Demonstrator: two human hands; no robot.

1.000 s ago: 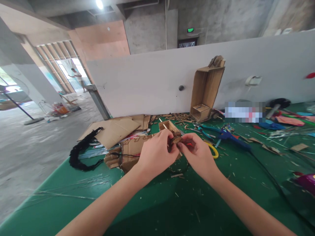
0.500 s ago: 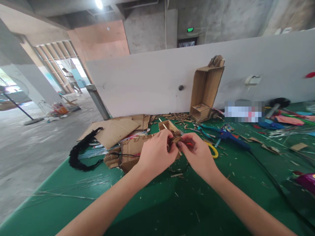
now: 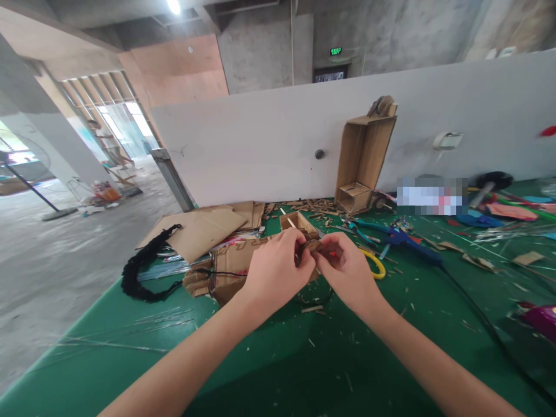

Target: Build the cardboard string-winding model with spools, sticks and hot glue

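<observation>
Fingers curled, my left hand [image 3: 278, 263] grips a small round cardboard piece [image 3: 311, 245] near the middle of the view. My right hand [image 3: 347, 266] pinches the same piece from the right, its thumb and fingers together at the edge. A thin wooden stick [image 3: 287, 219] runs by the piece, partly hidden by my left hand. Just behind is a small open cardboard box [image 3: 299, 222]. A larger cardboard body [image 3: 228, 265] with a black cord lies left of and partly behind my left hand.
A tall cardboard frame [image 3: 365, 159] stands against the white partition [image 3: 260, 145]. On the green table [image 3: 269, 365] lie a blue glue gun [image 3: 408, 244], yellow-handled scissors [image 3: 377, 266], a black fuzzy strip [image 3: 138, 272], flat cardboard [image 3: 208, 229] and scraps. A person [image 3: 106, 142] is far back left.
The person in the far background has moved left. Both my hands stay almost in place on the round piece, with only a slight shift of the right fingers.
</observation>
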